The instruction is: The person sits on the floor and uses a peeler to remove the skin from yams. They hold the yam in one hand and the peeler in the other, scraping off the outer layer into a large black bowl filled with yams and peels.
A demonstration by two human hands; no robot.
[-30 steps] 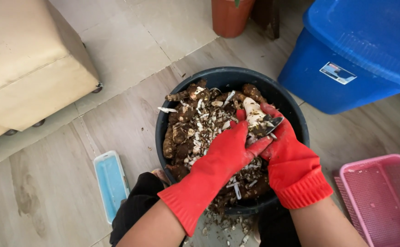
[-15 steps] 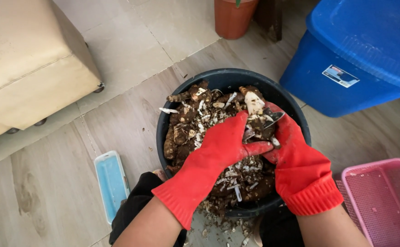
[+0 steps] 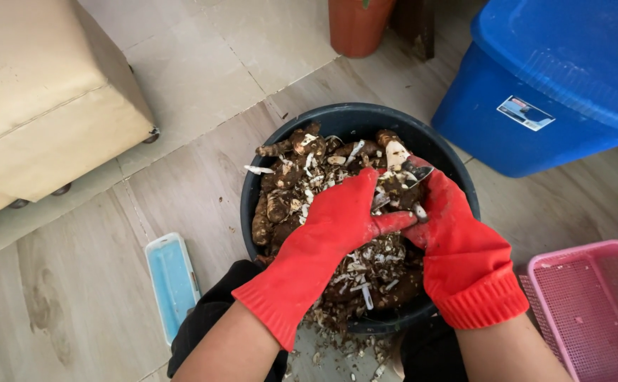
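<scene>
Over a dark bucket (image 3: 457, 177) on the floor, 2 red-gloved hands work muddy roots (image 3: 287, 205): left hand (image 3: 337, 219) grips one root, right hand (image 3: 450, 226) holds a small blade (image 3: 416, 172), apparently mid-peel; next stroke needs a steady grip.

Matt red rubber gloves are covering left hand (image 3: 337, 226) and right hand (image 3: 450, 240). Beneath the fingers, rough, soil-crusted brown roots (image 3: 287, 191) are filling a smooth dark plastic tub (image 3: 337, 120); a dull metal blade (image 3: 416, 172) is showing at the fingertips.
</scene>
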